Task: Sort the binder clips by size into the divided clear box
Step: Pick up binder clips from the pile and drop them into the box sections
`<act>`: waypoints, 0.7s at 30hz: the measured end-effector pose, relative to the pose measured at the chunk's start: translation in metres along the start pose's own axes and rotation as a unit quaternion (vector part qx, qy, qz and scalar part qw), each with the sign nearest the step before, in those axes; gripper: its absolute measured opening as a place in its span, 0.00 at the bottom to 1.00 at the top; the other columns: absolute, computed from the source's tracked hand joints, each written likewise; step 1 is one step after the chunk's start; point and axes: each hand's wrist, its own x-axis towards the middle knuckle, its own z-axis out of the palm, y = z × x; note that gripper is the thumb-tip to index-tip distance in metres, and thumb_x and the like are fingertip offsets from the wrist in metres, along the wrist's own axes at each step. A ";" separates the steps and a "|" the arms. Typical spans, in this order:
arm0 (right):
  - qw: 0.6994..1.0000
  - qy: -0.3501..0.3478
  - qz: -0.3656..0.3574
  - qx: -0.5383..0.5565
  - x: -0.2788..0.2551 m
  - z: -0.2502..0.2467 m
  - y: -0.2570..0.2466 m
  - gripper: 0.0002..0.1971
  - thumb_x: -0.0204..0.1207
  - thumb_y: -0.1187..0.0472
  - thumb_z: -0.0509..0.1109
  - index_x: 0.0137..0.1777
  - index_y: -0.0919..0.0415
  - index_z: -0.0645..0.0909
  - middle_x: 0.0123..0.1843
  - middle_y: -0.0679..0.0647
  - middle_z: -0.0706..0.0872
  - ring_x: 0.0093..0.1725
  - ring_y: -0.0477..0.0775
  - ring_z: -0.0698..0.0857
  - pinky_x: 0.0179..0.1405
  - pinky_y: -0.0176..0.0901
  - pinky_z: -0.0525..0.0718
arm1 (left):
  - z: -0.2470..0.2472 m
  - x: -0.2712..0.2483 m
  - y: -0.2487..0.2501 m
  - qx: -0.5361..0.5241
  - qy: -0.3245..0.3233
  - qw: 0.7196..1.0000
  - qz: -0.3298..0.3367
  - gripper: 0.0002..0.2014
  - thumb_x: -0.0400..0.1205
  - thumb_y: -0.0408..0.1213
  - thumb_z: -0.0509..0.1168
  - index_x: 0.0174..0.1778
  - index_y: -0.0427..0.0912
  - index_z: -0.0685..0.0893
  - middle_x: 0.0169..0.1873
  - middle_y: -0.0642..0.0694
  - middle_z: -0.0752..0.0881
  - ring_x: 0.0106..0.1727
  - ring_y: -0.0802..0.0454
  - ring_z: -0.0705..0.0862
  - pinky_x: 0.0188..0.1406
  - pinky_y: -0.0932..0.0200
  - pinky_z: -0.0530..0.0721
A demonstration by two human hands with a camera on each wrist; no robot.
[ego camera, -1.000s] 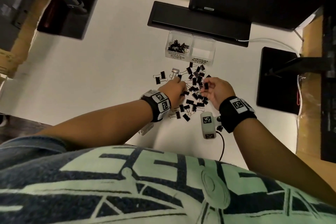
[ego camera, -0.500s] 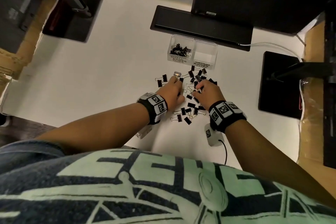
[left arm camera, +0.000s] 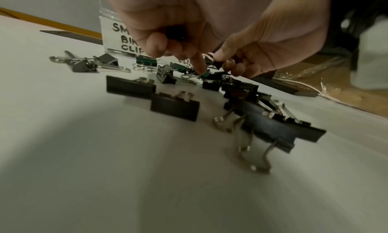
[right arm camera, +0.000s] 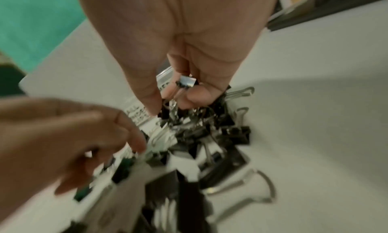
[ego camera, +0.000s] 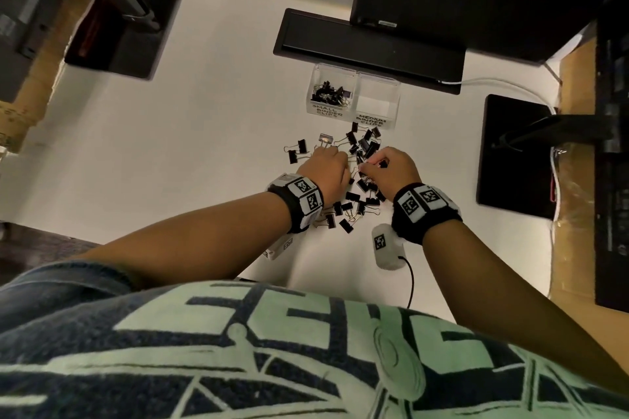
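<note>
A: Both hands were seen low over the heap of binder clips (ego camera: 360,180) at the centre of the head view, on the pale worktop (ego camera: 204,146). A small clip (right arm camera: 185,83) was being pinched in the grip of the right hand (ego camera: 391,170), thumb and curled fingers closed round it.

B: And the left hand (ego camera: 326,168)? In the left wrist view one finger (left arm camera: 198,65) was pressed down into the heap while the rest were curled; a dark shape was glimpsed under them, but whether a clip was held could not be told.

A: The picking step was judged to be in hand. The divided clear box (ego camera: 396,92) was set above the heap, just under the dark bar; its left compartment (ego camera: 328,95), labelled small, was already loaded, the right compartment (ego camera: 374,102), labelled medium, was seen bare.

B: Next, a lift clear of tangled wire handles would be called for, then a short carry up-frame to the left cell, if the clip was rightly judged small.
</note>
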 end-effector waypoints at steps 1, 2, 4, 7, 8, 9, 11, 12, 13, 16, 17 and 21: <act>1.000 0.002 0.017 0.025 0.002 -0.004 0.001 0.10 0.72 0.56 0.76 0.47 0.61 0.83 0.39 0.48 0.82 0.37 0.45 0.80 0.33 0.33 0.75 | 0.002 0.001 0.001 0.009 -0.003 1.000 -0.002 0.13 0.83 0.43 0.55 0.55 0.38 0.77 0.55 0.39 0.79 0.59 0.40 0.75 0.59 0.46 0.78; 0.998 0.003 0.030 0.050 0.005 -0.009 0.001 0.10 0.71 0.56 0.76 0.47 0.62 0.83 0.38 0.49 0.83 0.36 0.47 0.81 0.34 0.36 0.79 | 0.003 0.002 0.003 0.018 -0.010 1.000 -0.003 0.15 0.82 0.45 0.57 0.57 0.38 0.77 0.56 0.39 0.78 0.61 0.40 0.74 0.58 0.45 0.78; 0.995 0.002 0.044 0.093 0.008 -0.019 -0.002 0.10 0.71 0.59 0.76 0.48 0.63 0.83 0.35 0.51 0.85 0.32 0.46 0.83 0.33 0.38 0.83 | 0.005 0.002 0.005 0.044 -0.019 0.999 0.001 0.19 0.82 0.48 0.60 0.60 0.37 0.75 0.59 0.39 0.77 0.63 0.41 0.73 0.58 0.46 0.79; 0.990 0.001 0.045 0.136 0.013 -0.033 -0.014 0.09 0.72 0.63 0.76 0.49 0.64 0.82 0.36 0.54 0.86 0.29 0.45 0.82 0.27 0.32 0.83 | 0.007 0.003 0.005 0.044 -0.007 0.999 0.004 0.20 0.81 0.46 0.63 0.63 0.35 0.74 0.61 0.38 0.76 0.64 0.41 0.74 0.58 0.47 0.79; 0.988 0.001 0.040 0.146 0.016 -0.037 -0.020 0.08 0.72 0.65 0.75 0.50 0.64 0.82 0.36 0.54 0.86 0.30 0.46 0.82 0.27 0.31 0.83 | 0.007 0.003 0.005 0.034 -0.006 0.999 0.001 0.19 0.81 0.44 0.63 0.62 0.35 0.74 0.61 0.38 0.76 0.64 0.41 0.74 0.57 0.48 0.79; 0.988 0.000 0.034 0.149 0.019 -0.041 -0.027 0.08 0.73 0.65 0.75 0.50 0.64 0.82 0.36 0.54 0.86 0.30 0.46 0.82 0.28 0.31 0.84 | 0.006 0.004 0.004 0.021 -0.005 1.000 -0.001 0.19 0.81 0.44 0.64 0.61 0.35 0.75 0.61 0.38 0.76 0.63 0.41 0.75 0.57 0.48 0.79; 0.991 -0.001 0.015 0.136 0.028 -0.044 -0.042 0.07 0.72 0.66 0.75 0.49 0.63 0.82 0.36 0.54 0.87 0.30 0.45 0.82 0.29 0.31 0.84 | 0.006 0.004 0.001 -0.005 -0.006 1.000 -0.006 0.17 0.79 0.42 0.65 0.59 0.35 0.76 0.59 0.38 0.77 0.61 0.41 0.76 0.57 0.48 0.79; 0.992 -0.003 0.003 0.128 0.035 -0.044 -0.050 0.07 0.72 0.66 0.75 0.48 0.62 0.82 0.36 0.54 0.87 0.29 0.45 0.82 0.29 0.31 0.84 | 0.005 0.004 -0.001 -0.019 -0.008 1.000 -0.009 0.16 0.78 0.41 0.66 0.56 0.36 0.76 0.57 0.38 0.78 0.59 0.41 0.76 0.57 0.47 0.80; 0.993 -0.006 -0.009 0.122 0.041 -0.043 -0.058 0.06 0.72 0.66 0.75 0.48 0.62 0.82 0.35 0.54 0.87 0.28 0.45 0.82 0.29 0.32 0.84 | 0.005 0.004 -0.002 -0.032 -0.010 0.999 -0.008 0.14 0.77 0.40 0.66 0.54 0.36 0.76 0.56 0.38 0.78 0.58 0.41 0.77 0.56 0.46 0.80; 0.996 -0.003 -0.031 0.080 0.065 -0.033 -0.082 0.05 0.72 0.65 0.75 0.46 0.58 0.83 0.37 0.54 0.88 0.30 0.47 0.84 0.33 0.38 0.86 | 0.001 0.001 -0.007 -0.061 -0.025 0.998 0.009 0.05 0.76 0.31 0.65 0.46 0.37 0.76 0.49 0.39 0.79 0.50 0.41 0.78 0.49 0.49 0.80; 0.997 0.003 -0.038 0.065 0.072 -0.028 -0.089 0.05 0.72 0.64 0.75 0.43 0.56 0.82 0.39 0.55 0.88 0.31 0.49 0.85 0.34 0.40 0.87 | -0.001 0.000 -0.009 -0.073 -0.024 0.997 0.015 0.04 0.76 0.29 0.64 0.43 0.39 0.75 0.45 0.41 0.79 0.47 0.42 0.78 0.46 0.52 0.79; 0.997 0.015 -0.069 0.012 0.096 -0.010 -0.105 0.10 0.71 0.63 0.74 0.34 0.48 0.79 0.42 0.58 0.90 0.44 0.59 0.89 0.51 0.52 0.89 | -0.016 -0.003 -0.017 -0.128 -0.006 0.992 -0.008 0.05 0.77 0.28 0.62 0.40 0.41 0.72 0.38 0.47 0.77 0.39 0.49 0.75 0.36 0.61 0.70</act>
